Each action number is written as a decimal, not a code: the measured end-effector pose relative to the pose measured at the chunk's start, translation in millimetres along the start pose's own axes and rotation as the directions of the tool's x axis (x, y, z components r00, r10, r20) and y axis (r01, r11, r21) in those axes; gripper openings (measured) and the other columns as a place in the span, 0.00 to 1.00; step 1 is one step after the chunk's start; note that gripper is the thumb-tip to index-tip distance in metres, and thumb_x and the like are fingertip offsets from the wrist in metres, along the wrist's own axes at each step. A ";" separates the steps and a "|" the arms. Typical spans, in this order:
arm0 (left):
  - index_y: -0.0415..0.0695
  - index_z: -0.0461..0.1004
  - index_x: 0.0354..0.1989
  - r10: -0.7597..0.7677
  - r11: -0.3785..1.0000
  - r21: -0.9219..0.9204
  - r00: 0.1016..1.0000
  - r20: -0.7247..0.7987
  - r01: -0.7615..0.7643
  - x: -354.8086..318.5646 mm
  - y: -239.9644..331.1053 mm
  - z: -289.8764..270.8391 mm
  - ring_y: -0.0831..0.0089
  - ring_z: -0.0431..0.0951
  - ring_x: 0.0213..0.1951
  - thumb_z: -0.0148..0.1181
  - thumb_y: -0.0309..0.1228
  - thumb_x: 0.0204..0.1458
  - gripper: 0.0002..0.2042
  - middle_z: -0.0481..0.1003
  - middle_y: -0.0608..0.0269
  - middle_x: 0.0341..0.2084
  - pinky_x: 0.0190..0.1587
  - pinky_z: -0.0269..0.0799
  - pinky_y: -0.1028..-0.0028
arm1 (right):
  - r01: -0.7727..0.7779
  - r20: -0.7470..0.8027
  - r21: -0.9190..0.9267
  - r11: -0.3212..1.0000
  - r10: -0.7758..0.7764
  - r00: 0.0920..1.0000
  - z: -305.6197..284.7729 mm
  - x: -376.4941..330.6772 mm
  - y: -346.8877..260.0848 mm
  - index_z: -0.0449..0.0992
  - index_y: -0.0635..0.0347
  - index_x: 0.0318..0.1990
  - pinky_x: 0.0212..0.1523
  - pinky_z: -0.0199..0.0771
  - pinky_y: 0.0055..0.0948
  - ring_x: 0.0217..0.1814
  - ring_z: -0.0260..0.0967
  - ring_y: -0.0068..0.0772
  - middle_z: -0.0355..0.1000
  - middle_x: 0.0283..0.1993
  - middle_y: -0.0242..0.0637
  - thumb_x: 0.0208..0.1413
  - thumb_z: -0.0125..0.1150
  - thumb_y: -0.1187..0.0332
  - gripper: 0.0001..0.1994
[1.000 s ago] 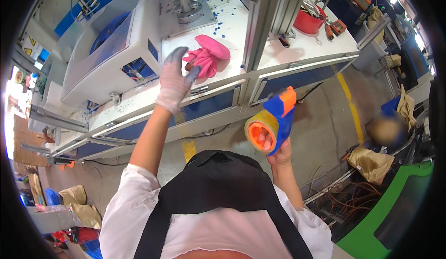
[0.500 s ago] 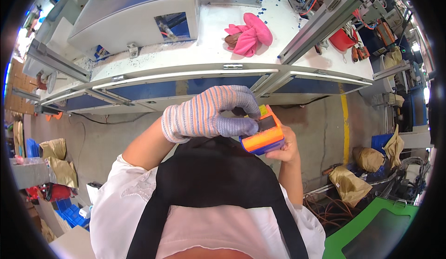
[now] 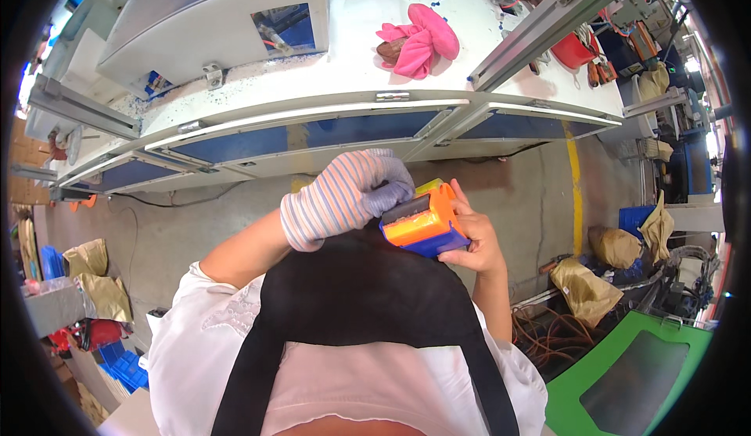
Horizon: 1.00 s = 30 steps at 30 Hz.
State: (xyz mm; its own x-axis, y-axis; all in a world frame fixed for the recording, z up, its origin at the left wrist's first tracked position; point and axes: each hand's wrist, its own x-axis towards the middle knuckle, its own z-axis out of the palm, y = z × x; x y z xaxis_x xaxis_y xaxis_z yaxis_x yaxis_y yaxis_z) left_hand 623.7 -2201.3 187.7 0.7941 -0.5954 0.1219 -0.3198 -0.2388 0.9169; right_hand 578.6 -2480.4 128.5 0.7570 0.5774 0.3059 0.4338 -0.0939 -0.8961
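Observation:
My bare right hand grips a boxy orange-and-blue plastic case from its right side, the fingers wrapped round its end. The case has a dark panel on its upper face and a yellow-green part at its far edge. My left hand wears a striped knit glove. Its fingers are curled together with their tips at the left end of the case, by the dark panel; whatever they pinch, if anything, is hidden. Both hands are in front of my black apron.
Ahead stands a white workbench with a pink cloth bundle, a white machine housing and scattered blue bits. A metal frame post rises at its right. Brown bags and a green panel are at the right.
The case has moved slightly left and tilted, showing more of its blue side. My gloved fingers have drawn back left from over its top and curled closer together.

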 end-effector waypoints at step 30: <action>0.44 0.78 0.38 0.285 0.947 0.152 0.958 0.005 -0.283 0.9 9.5 26.1 0.56 0.76 0.31 0.67 0.31 0.42 0.13 0.76 0.57 0.27 0.34 0.71 0.65 | -0.311 -0.094 0.490 0.814 0.404 0.910 35.8 -3.8 -10.4 0.76 0.68 0.48 0.74 0.27 0.47 0.69 0.55 0.52 0.76 0.47 0.41 0.23 0.79 0.43 0.44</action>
State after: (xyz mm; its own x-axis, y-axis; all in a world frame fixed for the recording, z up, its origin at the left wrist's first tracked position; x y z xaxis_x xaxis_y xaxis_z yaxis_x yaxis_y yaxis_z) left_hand 607.8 -2224.1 186.6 0.6675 -0.6424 0.3765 -0.6060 -0.1748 0.7761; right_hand 553.7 -2452.6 125.1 0.9098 0.4116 -0.0535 -0.1216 0.1411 -0.9825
